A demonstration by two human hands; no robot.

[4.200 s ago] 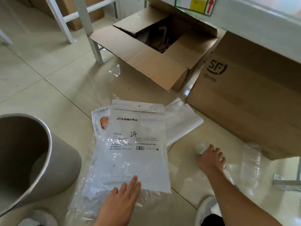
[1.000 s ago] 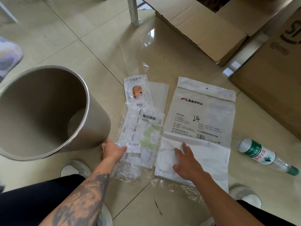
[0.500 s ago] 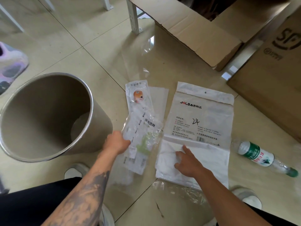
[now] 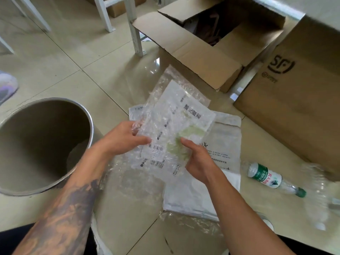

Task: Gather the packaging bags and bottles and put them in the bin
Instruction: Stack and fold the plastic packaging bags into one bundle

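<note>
Above the floor [image 4: 55, 57], in the middle of the view, two bare hands hold up a clear bag [image 4: 171, 126] with a white and green card inside. On its near edge the left hand [image 4: 121, 138] has its fingers [image 4: 141, 139] closed on the bag, thumb on top by the barcode. From the other side the right hand [image 4: 198, 159] pinches the bag too, with its thumb on the green part. The bag is tilted, with its far end higher and pointing at the boxes. Under the hands more bags lie flat on the floor. A big white bag [image 4: 226, 140] with black print lies just below the right hand, and a crinkly clear one [image 4: 139, 183] lies under the left wrist. The bin [image 4: 91, 126], round and grey with a shiny rim, stands at the left, just beside the left arm. It looks empty as far as can be seen. A bottle [image 4: 266, 178] with a green label and green cap lies on its side on the floor at the right, apart from the bags. Another clear bottle [image 4: 318, 196] lies near it, blurry at the edge. An open box [image 4: 198, 57] sits at the top, and a closed box [image 4: 294, 100] with "SF" on it stands to its right.
</note>
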